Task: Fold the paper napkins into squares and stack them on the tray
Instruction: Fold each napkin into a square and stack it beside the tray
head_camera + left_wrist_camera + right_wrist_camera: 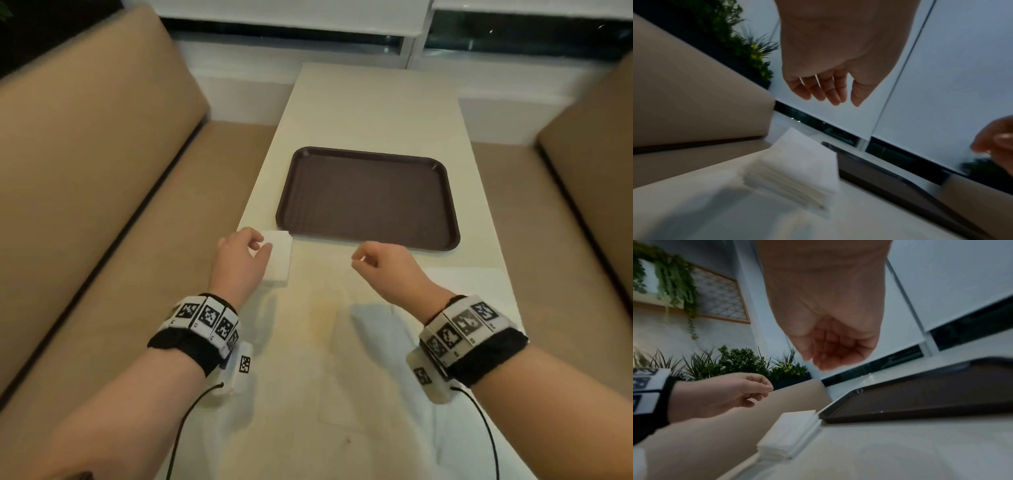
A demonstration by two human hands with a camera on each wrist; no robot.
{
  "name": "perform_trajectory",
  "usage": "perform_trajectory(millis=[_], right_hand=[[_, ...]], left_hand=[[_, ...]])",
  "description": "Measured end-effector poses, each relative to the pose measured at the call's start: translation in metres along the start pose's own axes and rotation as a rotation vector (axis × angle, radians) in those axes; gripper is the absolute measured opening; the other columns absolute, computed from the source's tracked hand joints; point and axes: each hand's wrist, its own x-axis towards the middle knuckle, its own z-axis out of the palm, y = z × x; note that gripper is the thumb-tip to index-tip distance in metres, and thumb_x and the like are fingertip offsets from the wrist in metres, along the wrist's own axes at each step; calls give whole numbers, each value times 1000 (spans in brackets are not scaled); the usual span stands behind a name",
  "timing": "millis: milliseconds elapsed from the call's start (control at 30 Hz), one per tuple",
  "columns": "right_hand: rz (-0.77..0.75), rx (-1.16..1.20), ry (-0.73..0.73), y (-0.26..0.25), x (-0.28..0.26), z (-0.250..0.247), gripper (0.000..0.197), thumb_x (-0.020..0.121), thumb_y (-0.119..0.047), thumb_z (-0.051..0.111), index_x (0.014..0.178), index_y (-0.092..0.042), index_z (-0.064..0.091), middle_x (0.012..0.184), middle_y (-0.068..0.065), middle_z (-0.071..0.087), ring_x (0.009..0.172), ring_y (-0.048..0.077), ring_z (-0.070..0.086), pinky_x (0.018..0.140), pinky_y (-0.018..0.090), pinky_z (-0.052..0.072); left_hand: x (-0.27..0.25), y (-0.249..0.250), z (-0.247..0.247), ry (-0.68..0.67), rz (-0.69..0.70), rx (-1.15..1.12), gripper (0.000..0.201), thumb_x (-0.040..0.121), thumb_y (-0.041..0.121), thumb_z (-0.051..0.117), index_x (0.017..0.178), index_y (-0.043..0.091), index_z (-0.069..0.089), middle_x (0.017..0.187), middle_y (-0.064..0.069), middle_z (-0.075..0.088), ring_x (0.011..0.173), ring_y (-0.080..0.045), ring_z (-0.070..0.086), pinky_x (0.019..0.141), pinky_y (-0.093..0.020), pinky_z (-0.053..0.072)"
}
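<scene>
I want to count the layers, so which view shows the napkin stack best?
The right wrist view: the napkin stack lies whole and fairly sharp, layered edges facing the camera. In the head view the left hand hides its left part; the left wrist view blurs it.

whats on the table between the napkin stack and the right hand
Nothing: only bare cream table lies between the napkin stack and the right hand, as the head view shows. The tray sits farther back, out of that stretch.

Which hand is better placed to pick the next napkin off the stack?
Left. The left hand hovers just above the napkin stack, fingers loose and empty; the right hand is curled, farther off.
</scene>
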Motion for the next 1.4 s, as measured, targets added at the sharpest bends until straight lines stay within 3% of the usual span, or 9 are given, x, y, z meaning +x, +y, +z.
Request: perform_trajectory(millis=[167,333,500,667,867,1000,1133,1267,1400], right_hand=[[260,-202,42,72,-78,-26,21,95,-27,50,106,-17,65,94,0,65,82,17,52,72,28,42],[387,-294,-13,117,-126,-18,24,96,-29,46,112,-20,62,111,-1,64,99,18,58,83,30,46],[331,-255,-111,115,-139,-1,29,96,-31,45,121,-21,59,119,-3,59,109,16,56,92,27,44],[210,-156,-257,97,-135,18,33,96,-30,49,126,-19,57,124,0,56,113,16,53,94,24,40],[286,117,-190,83,-115,10,44,92,-50,52,107,-10,63,100,0,62,90,12,54,82,24,41],[509,751,-314,71,-103,-1,61,83,-62,58,118,-12,63,116,6,64,108,21,60,97,37,47],[485,1152,-362,58,-97,-10,33,93,-29,59,117,-8,63,112,10,71,108,29,65,97,43,50],[333,1089,-218,49,-97,-21,25,95,-8,53,118,-5,62,112,13,70,104,32,67,94,45,52],[224,1075,-167,45,-105,-35,31,94,3,47,117,-13,62,113,8,70,103,27,68,89,40,55]], left_hand=[[-74,36,38,-510,273,206,26,91,34,59,111,19,61,105,3,61,103,-16,52,85,-27,41],[-116,49,91,-848,169,398,71,81,50,67,138,18,39,135,-3,45,125,-25,41,103,-35,37],[-125,52,108,-783,65,461,83,75,25,75,142,21,25,135,-7,32,122,-31,38,97,-37,43],[-126,48,107,-700,-72,158,85,80,-2,64,150,22,21,148,-7,19,127,-24,42,93,-15,32],[-121,65,72,-474,-153,-321,55,80,12,73,121,42,54,127,6,55,108,-17,57,94,-30,49],[-121,86,50,-474,-217,-658,45,80,7,73,109,40,64,115,4,66,105,-18,64,90,-42,54],[-127,102,43,-530,-288,-837,38,85,0,65,112,28,65,117,-5,66,104,-23,66,91,-43,54],[-128,109,44,-527,-327,-892,39,90,-5,56,117,23,61,118,-12,66,101,-25,66,86,-36,55],[-126,118,43,-502,-374,-989,54,88,-9,55,127,26,46,110,-16,67,99,-32,65,84,-45,55]])
